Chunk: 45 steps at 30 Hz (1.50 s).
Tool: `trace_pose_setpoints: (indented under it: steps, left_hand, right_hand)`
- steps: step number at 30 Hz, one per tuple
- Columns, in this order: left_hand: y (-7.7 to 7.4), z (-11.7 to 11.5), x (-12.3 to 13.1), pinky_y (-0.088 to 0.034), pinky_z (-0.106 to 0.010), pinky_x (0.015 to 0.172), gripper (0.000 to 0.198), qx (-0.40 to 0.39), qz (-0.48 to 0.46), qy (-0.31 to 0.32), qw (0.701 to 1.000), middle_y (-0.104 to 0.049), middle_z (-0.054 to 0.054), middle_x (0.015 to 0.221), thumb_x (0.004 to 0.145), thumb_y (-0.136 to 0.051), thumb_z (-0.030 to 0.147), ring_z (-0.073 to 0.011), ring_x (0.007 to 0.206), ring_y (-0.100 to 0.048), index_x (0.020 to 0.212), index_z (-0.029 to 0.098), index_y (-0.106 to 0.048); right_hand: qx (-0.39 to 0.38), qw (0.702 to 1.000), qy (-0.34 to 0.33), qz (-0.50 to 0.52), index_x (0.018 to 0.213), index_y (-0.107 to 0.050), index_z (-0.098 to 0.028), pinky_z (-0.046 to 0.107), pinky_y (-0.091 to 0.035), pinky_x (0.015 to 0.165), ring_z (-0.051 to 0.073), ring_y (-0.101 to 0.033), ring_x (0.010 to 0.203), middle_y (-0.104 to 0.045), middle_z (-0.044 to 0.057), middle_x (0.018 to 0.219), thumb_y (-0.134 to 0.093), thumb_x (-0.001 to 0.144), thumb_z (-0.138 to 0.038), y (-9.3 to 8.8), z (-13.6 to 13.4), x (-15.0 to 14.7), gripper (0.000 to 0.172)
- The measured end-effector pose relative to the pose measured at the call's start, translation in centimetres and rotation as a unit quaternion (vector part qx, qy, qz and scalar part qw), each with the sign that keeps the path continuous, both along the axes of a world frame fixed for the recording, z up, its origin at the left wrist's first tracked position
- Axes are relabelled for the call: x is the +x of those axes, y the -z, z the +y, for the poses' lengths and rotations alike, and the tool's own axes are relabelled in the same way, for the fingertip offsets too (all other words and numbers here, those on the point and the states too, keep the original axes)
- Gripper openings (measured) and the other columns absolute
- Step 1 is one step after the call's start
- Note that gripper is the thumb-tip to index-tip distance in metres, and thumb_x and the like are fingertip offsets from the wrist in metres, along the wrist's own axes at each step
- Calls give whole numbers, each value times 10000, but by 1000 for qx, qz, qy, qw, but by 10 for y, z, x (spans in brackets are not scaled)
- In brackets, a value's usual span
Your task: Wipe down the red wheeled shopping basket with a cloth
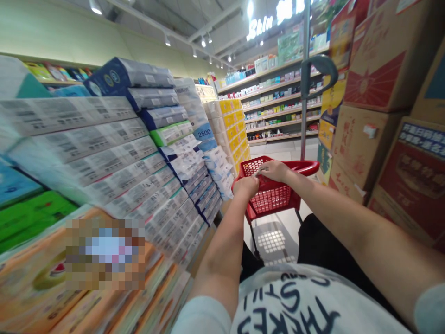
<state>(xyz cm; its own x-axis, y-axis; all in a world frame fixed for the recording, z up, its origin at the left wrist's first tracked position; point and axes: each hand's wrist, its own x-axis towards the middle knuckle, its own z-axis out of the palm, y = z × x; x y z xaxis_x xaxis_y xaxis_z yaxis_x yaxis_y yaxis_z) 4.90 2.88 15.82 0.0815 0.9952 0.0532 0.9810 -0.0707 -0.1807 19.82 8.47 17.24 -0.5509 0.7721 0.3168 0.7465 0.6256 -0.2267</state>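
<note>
Sitting under L hand [246, 185] & R hand [274, 170]: red cart [271, 198]; can't tell if grip's closed.

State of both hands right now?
Left hand: curled at the red plastic shopping cart; whether it grips can't be told.
Right hand: partly curled, beside the left; whether it holds anything can't be told.

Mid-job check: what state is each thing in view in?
Left hand: at the cart, grip unclear
Right hand: at the cart, grip unclear
Red cart: upright, contents unclear
White packs: stacked
Cardboard boxes: stacked
Ceiling light: on
Sign: lit
</note>
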Motion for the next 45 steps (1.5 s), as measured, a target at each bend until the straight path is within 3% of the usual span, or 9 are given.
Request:
trace_pose_setpoints:
  steps: [7,12,17,21,26,30,34,39,45]
  left_hand:
    - [1,1,0,-499,-363,867,556,17,-16,-1,1000,-684,-132,1122,978,-161,359,-237,1020,-647,1124,184,-668]
    - [2,1,-1,-499,-367,874,541,24,-24,-6,999,-682,-137,1125,974,-178,355,-241,1036,-643,1125,175,-666]
    - [1,2,-2,-503,-400,869,511,17,-11,28,999,-689,-122,1107,970,-189,321,-252,1019,-651,1131,195,-658]
    - [1,1,-5,-509,-394,854,514,18,-12,18,1000,-690,-128,1099,968,-181,310,-248,1005,-657,1150,196,-647]
    - [2,0,-5,-502,-377,860,459,27,1,39,999,-687,-125,1104,949,-243,262,-235,1009,-652,1124,205,-663]
    - [3,0,-4,-504,-382,853,484,31,4,25,999,-687,-132,1103,956,-218,265,-243,1005,-653,1134,193,-662]
    - [3,1,-3,-501,-374,861,459,28,12,31,999,-690,-120,1099,951,-241,256,-233,1003,-651,1136,205,-657]
    - [3,1,-5,-500,-367,864,453,24,24,38,999,-690,-123,1093,951,-241,235,-228,1000,-651,1144,195,-648]
    - [4,0,-7,-513,-381,844,444,35,27,38,998,-687,-129,1083,948,-249,232,-237,992,-656,1150,194,-643]
  right_hand:
    - [-5,995,97,-35,1005,-710,-170,302,-448,795,234,-627,979,-692,105,1106,-376,930,-360,2,-2,-2,391]
    - [22,999,28,-5,1045,-704,-236,248,-440,825,182,-617,1013,-698,24,1114,-417,930,-337,5,-3,-1,326]
    - [11,990,139,-19,1004,-718,-183,294,-468,792,230,-638,985,-701,97,1092,-427,927,-351,7,-1,-3,345]
    - [62,996,58,19,1062,-695,-230,272,-450,859,195,-619,1039,-693,36,1128,-487,886,-332,13,-4,-2,291]
    - [25,981,183,57,965,-701,-203,279,-460,757,206,-653,900,-715,74,1012,-455,889,-364,19,-9,1,304]
    - [85,989,104,59,948,-699,-225,261,-447,789,191,-631,966,-707,46,1042,-497,861,-346,21,-15,3,251]
    - [52,965,237,100,920,-698,-208,279,-452,699,207,-650,851,-715,74,932,-465,879,-414,22,-18,4,314]
    - [114,982,124,79,960,-685,-220,256,-444,774,187,-610,973,-691,52,1045,-515,861,-349,28,-21,8,235]
    - [78,969,218,85,1004,-666,-189,288,-455,753,210,-614,938,-680,90,1036,-435,917,-345,28,-29,-1,292]
